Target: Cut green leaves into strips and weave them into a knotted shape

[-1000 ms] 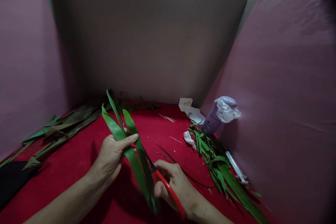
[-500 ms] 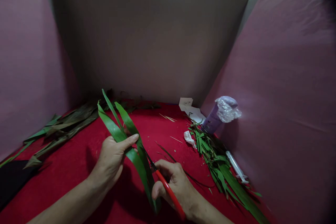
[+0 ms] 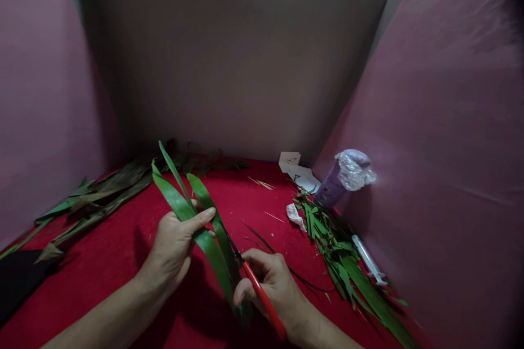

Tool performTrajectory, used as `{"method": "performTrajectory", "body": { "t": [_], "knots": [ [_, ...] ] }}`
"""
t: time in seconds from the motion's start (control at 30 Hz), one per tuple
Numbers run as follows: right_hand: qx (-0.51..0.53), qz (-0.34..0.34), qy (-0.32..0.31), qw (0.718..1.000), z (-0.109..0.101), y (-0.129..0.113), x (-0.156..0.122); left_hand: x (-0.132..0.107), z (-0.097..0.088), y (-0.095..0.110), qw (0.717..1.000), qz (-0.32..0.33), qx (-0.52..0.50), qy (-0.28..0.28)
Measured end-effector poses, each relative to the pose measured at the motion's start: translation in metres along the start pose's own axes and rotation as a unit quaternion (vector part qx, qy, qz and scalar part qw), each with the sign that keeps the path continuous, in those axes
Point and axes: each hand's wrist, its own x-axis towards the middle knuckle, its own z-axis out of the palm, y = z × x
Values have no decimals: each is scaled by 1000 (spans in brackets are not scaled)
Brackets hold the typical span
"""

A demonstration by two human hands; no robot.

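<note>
My left hand (image 3: 178, 240) pinches a long green leaf (image 3: 210, 248) between thumb and fingers, left of centre. The leaf is split into several strips; their free ends point up and away, and the lower part hangs towards me. My right hand (image 3: 272, 283) is closed round the red handle of a pair of scissors (image 3: 262, 297). The dark blades lie against the right-hand strip, just below my left thumb. How far the blades are apart I cannot tell. The fingers behind the leaf are partly hidden.
Dry leaves (image 3: 110, 191) lie at the left and back of the red cloth (image 3: 102, 283). On the right are green leaf scraps (image 3: 327, 245), a syringe (image 3: 368, 259), crumpled tissue (image 3: 295, 217), and a purple container (image 3: 338, 180) with clear plastic on it. Thin sticks (image 3: 261, 182) lie further back.
The right-hand strip has slid or bent down, its tip now lower and slightly to the right. My right thumb has shifted slightly on the scissors; my left hand has hardly moved.
</note>
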Motion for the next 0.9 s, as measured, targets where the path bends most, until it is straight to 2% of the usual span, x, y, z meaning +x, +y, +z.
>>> {"method": "performTrajectory", "body": {
  "t": [0.2, 0.33, 0.47, 0.9],
  "knots": [
    [-68, -11, 14, 998, -2, 2, 0, 0, -2, 0, 1000, -5, 28, 5],
    [-111, -17, -8, 994, -4, 2, -3, -1, -2, 0, 999, 4, 31, 6],
    [-130, -37, -36, 990, -6, 2, -6, -1, -2, 1, 999, 2, 35, -1],
    [-155, -34, -26, 987, -6, -5, -7, -5, -2, -1, 999, 11, 36, -10]
  ]
}}
